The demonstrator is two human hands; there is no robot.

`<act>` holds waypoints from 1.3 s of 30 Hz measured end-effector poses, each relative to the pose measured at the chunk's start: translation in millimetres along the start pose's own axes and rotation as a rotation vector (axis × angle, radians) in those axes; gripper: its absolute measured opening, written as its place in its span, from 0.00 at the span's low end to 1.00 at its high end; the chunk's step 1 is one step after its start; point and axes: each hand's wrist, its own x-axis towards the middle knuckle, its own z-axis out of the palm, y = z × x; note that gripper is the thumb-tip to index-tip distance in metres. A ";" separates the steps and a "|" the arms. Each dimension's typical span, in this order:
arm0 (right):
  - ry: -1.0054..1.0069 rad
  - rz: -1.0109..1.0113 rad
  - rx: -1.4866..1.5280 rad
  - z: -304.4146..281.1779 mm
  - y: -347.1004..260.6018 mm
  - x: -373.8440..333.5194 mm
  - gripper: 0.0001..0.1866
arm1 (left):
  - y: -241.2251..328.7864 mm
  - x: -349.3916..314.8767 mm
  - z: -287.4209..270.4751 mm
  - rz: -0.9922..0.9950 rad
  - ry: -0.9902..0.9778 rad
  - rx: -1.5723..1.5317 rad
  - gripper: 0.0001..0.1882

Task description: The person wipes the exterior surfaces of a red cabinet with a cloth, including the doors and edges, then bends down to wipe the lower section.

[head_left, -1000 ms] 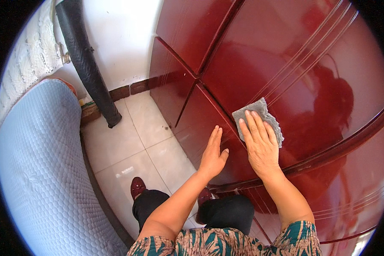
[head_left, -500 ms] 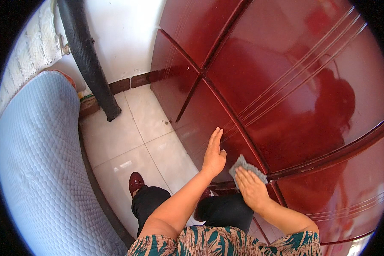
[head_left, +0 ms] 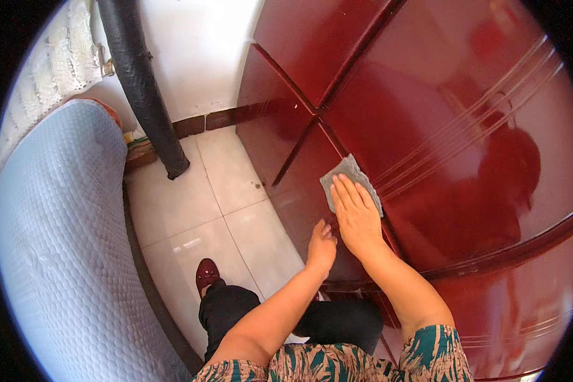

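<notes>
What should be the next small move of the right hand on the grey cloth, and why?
Probably slide the grey cloth a little away from the body along the dark seam: the right hand lies flat on the cloth, and uncovered seam of the glossy red cabinet shows beyond the cloth's far edge.

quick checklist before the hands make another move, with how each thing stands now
1. Cloth under the right hand: ok, the right hand lies flat over the grey cloth.
2. Cloth on the cabinet: ok, it lies across a seam in the dark red cabinet.
3. Left hand unburdened: ok, the left hand shows nothing in it, fingers partly bent.
4. Left hand off the cabinet: cannot tell, this view hides any gap.
5. Cloth's dampness: cannot tell from its look.
6. Footing: cannot tell, one shoe is on the tiles, the other mostly hidden.
</notes>
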 end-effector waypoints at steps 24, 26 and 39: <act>-0.619 -0.462 -0.121 144.1 -113.2 -71.8 0.28 | 146.2 -77.6 -27.6 0.585 0.251 -0.298 0.24; -0.639 -0.506 -0.090 135.0 -109.3 -69.2 0.27 | 150.6 -80.1 -29.5 0.590 0.254 -0.326 0.24; -0.209 -0.018 -0.108 94.1 -60.4 94.5 0.27 | 157.3 -86.0 -39.7 0.664 0.296 -0.321 0.22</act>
